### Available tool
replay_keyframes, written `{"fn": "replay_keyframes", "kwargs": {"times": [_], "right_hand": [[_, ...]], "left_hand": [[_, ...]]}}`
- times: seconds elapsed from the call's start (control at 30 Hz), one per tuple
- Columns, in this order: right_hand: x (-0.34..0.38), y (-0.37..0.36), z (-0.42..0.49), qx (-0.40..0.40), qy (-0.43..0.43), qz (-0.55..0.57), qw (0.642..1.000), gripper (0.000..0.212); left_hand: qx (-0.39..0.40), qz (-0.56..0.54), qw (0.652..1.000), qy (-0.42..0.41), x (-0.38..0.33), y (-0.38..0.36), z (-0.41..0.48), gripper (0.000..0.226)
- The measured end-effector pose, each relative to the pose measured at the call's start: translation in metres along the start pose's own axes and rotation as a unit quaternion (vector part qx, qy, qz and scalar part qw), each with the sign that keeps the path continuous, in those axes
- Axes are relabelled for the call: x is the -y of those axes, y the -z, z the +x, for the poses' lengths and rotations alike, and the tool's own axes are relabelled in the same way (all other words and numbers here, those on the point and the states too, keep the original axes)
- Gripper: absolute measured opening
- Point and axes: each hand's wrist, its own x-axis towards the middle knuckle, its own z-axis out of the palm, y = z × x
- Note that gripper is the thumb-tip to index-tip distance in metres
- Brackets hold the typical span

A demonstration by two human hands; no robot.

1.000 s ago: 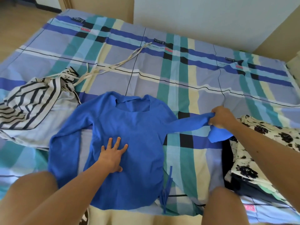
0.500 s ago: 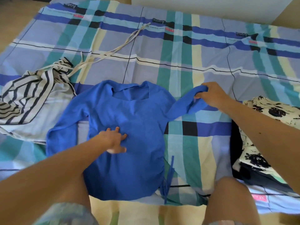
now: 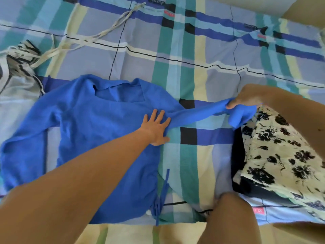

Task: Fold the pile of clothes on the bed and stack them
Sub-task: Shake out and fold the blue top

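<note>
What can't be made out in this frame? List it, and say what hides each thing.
- Striped garment: head view, cut off by the left edge.
- Blue top: lower body hidden under the left forearm.
- Dark item: mostly buried under the floral garment; type unclear.
- Right hand: fingers wrapped in the sleeve.
- Left hand: fully visible.

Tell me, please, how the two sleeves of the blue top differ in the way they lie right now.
The right sleeve is pulled out straight sideways, its cuff gripped by the right hand; the left sleeve lies loose, bent downward beside the body, with no hand on it. The left hand presses flat near the right sleeve's shoulder end, while the left sleeve's shoulder is untouched. Both belong to the same blue top, spread on the checked bedsheet.
</note>
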Motion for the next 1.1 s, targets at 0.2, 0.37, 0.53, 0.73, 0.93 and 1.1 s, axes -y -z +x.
{"fn": "replay_keyframes", "kwargs": {"times": [0.2,0.37,0.53,0.73,0.93,1.1], "right_hand": [[0.035,0.010,-0.022,0.150,0.071,0.279,0.946,0.021],[0.125,0.005,-0.058,0.181,0.085,0.275,0.940,0.030],[0.221,-0.016,-0.089,0.193,0.133,0.554,0.799,0.027],[0.259,-0.071,-0.086,0.203,0.172,0.350,0.898,0.016],[0.257,-0.114,-0.049,0.054,0.236,0.052,0.969,0.055],[0.248,-0.135,-0.032,-0.051,0.279,-0.035,0.958,0.058]], "left_hand": [[-0.054,-0.228,0.972,-0.018,0.004,0.022,-0.015,0.081],[-0.195,-0.579,0.791,0.028,0.031,0.039,-0.056,0.043],[-0.207,-0.801,0.550,0.116,0.093,0.037,-0.089,0.059],[-0.210,-0.782,0.542,0.223,0.152,0.003,-0.098,0.065],[-0.218,-0.787,0.522,0.248,0.164,0.004,-0.070,0.085],[-0.304,-0.640,0.655,0.262,0.172,0.014,-0.054,0.041]]}}
